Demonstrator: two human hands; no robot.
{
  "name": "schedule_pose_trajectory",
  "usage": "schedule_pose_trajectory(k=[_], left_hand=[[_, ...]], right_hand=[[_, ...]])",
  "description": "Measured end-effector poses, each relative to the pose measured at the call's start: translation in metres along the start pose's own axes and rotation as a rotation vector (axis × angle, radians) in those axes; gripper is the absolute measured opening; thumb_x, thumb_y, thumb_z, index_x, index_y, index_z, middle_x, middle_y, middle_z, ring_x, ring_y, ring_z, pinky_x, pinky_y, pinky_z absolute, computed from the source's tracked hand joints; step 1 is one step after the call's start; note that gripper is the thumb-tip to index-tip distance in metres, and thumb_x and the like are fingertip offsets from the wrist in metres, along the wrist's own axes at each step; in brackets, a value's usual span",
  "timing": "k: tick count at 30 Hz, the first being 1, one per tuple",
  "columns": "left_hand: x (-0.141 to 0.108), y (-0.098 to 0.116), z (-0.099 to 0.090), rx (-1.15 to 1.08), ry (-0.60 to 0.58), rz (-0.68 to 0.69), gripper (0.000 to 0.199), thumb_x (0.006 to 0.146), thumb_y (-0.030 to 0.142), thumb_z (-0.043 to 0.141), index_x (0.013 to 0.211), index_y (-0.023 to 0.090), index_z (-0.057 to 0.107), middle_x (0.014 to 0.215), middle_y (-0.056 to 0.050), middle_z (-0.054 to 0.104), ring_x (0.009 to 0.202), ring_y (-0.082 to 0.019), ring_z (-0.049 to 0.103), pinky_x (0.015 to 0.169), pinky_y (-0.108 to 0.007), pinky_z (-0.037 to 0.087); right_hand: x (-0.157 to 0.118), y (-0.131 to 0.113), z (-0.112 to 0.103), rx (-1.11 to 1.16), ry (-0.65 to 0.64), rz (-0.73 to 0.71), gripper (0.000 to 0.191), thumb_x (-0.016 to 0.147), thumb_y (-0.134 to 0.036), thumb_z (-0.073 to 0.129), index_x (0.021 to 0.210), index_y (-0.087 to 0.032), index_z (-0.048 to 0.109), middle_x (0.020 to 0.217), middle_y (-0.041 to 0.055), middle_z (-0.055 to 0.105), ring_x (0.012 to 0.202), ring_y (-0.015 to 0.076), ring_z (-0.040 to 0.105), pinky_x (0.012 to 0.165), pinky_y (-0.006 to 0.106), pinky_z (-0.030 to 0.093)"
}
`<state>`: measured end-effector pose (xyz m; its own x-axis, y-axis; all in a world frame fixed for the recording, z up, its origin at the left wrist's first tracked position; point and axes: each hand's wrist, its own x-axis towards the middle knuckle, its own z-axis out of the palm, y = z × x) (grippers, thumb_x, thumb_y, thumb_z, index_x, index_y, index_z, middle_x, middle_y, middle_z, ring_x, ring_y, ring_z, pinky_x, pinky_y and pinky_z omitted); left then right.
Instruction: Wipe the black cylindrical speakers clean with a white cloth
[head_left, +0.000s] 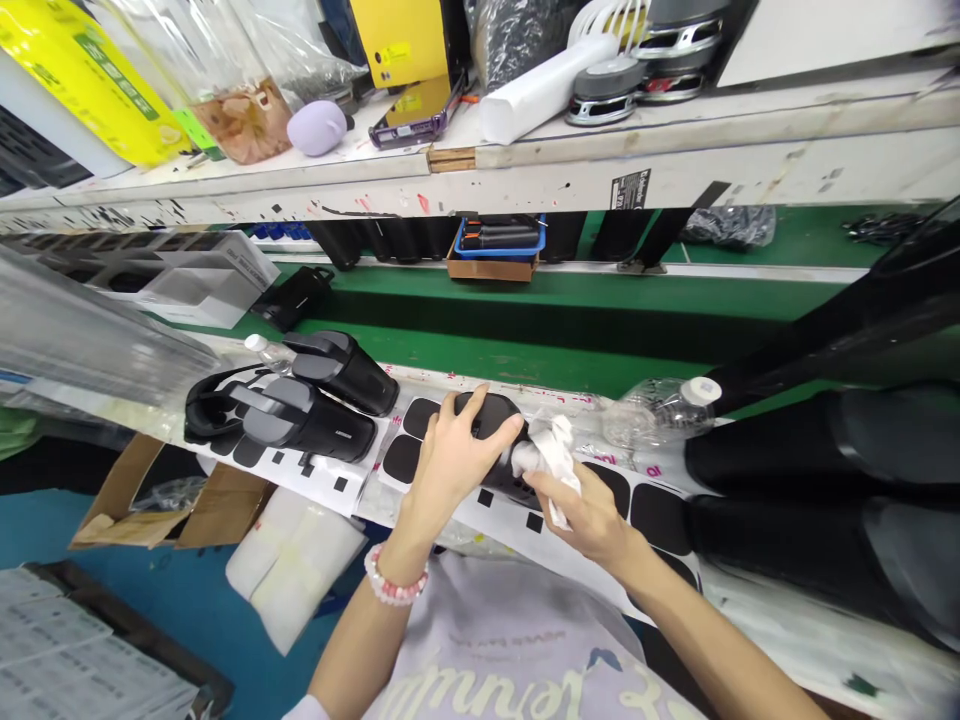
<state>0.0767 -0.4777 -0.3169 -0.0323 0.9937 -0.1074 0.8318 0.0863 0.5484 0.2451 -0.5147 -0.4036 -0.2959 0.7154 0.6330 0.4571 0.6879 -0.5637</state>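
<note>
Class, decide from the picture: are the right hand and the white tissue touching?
Touching: the head view shows the right hand gripping the white tissue, folds bunching out.

One head-worn camera looks forward and down, close above the bench (424,380).

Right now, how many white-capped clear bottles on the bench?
2 visible: a left bottle, beside the black devices and partly hidden by them; a right bottle, farther off and right of the right hand. Others may be hidden.
</note>
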Motion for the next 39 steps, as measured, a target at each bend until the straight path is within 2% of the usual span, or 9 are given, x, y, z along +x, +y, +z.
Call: schedule_pose_trajectory(k=[2, 5, 8, 22, 24, 28, 32, 35, 39], left_hand=[[-0.001, 0.002, 0.000, -0.005, 0.002, -0.007, 0.061, 0.082, 0.062, 0.053, 0.138, 0.036, 0.048, 0.136, -0.012, 0.049, 0.124, -0.037, 0.049, 0.102, -0.048, 0.037], [-0.003, 0.006, -0.001, 0.011, -0.004, -0.010, 0.062, 0.082, 0.062, 0.053, 0.138, 0.037, 0.047, 0.137, -0.011, 0.049, 0.124, -0.036, 0.049, 0.102, -0.047, 0.038], [-0.004, 0.008, -0.002, 0.032, -0.014, -0.006, 0.064, 0.082, 0.064, 0.051, 0.139, 0.036, 0.045, 0.138, -0.011, 0.048, 0.126, -0.036, 0.047, 0.102, -0.047, 0.038], [-0.001, -0.001, -0.004, -0.023, -0.009, 0.012, 0.061, 0.083, 0.064, 0.048, 0.137, 0.035, 0.048, 0.135, -0.012, 0.050, 0.124, -0.035, 0.050, 0.101, -0.048, 0.039], [-0.002, -0.002, -0.004, -0.029, -0.008, 0.002, 0.063, 0.083, 0.065, 0.048, 0.137, 0.034, 0.048, 0.137, -0.012, 0.049, 0.126, -0.035, 0.048, 0.102, -0.048, 0.038], [-0.001, -0.004, -0.004, -0.047, -0.020, -0.023, 0.064, 0.082, 0.067, 0.048, 0.137, 0.035, 0.049, 0.139, -0.012, 0.048, 0.127, -0.035, 0.047, 0.103, -0.048, 0.036], [0.001, -0.008, -0.004, -0.070, -0.015, -0.026, 0.062, 0.083, 0.066, 0.047, 0.137, 0.035, 0.049, 0.136, -0.012, 0.050, 0.125, -0.034, 0.049, 0.102, -0.047, 0.037], [0.001, -0.010, -0.004, -0.073, -0.013, -0.033, 0.061, 0.083, 0.066, 0.047, 0.136, 0.036, 0.049, 0.135, -0.011, 0.050, 0.124, -0.034, 0.050, 0.102, -0.046, 0.038], [0.000, -0.011, -0.004, -0.070, -0.012, -0.050, 0.060, 0.084, 0.065, 0.046, 0.136, 0.037, 0.048, 0.136, -0.011, 0.050, 0.125, -0.034, 0.049, 0.102, -0.047, 0.038]], right_hand=[[0.011, 0.003, -0.009, -0.056, -0.036, -0.175, 0.017, 0.086, -0.022, 0.056, 0.091, -0.025, 0.071, 0.068, 0.0043, 0.066, 0.066, 0.0177, 0.062, 0.062, 0.032, 0.054], [0.032, 0.005, -0.022, -0.164, 0.058, -0.545, 0.018, 0.086, -0.010, 0.053, 0.087, -0.021, 0.067, 0.059, 0.0011, 0.058, 0.057, 0.0151, 0.053, 0.051, 0.027, 0.047], [0.046, 0.009, -0.027, -0.185, 0.142, -0.689, 0.019, 0.085, -0.004, 0.052, 0.085, -0.019, 0.063, 0.057, 0.0000, 0.052, 0.056, 0.0149, 0.048, 0.048, 0.027, 0.041], [0.051, 0.015, -0.019, -0.199, 0.087, -0.685, 0.018, 0.087, -0.006, 0.052, 0.082, -0.019, 0.064, 0.056, -0.0003, 0.048, 0.056, 0.0147, 0.045, 0.050, 0.027, 0.038], [0.051, 0.025, -0.021, -0.218, 0.126, -0.629, 0.018, 0.087, -0.008, 0.051, 0.090, -0.020, 0.064, 0.062, 0.0017, 0.054, 0.061, 0.0165, 0.052, 0.053, 0.029, 0.044], [0.039, 0.040, -0.021, -0.220, 0.230, -0.407, 0.026, 0.084, -0.011, 0.054, 0.106, -0.024, 0.062, 0.077, 0.0052, 0.063, 0.075, 0.0209, 0.062, 0.060, 0.031, 0.051], [0.019, 0.033, -0.005, -0.222, 0.275, -0.329, 0.035, 0.079, -0.004, 0.054, 0.107, -0.023, 0.062, 0.078, 0.0045, 0.066, 0.076, 0.0211, 0.065, 0.060, 0.030, 0.054], [0.009, 0.018, 0.014, -0.165, 0.309, -0.272, 0.032, 0.080, -0.004, 0.055, 0.105, -0.022, 0.062, 0.076, 0.0044, 0.066, 0.069, 0.0184, 0.064, 0.058, 0.028, 0.054], [0.006, 0.005, 0.029, -0.127, 0.334, -0.312, 0.028, 0.081, -0.006, 0.055, 0.103, -0.021, 0.063, 0.075, 0.0049, 0.066, 0.071, 0.0196, 0.066, 0.059, 0.029, 0.056]])
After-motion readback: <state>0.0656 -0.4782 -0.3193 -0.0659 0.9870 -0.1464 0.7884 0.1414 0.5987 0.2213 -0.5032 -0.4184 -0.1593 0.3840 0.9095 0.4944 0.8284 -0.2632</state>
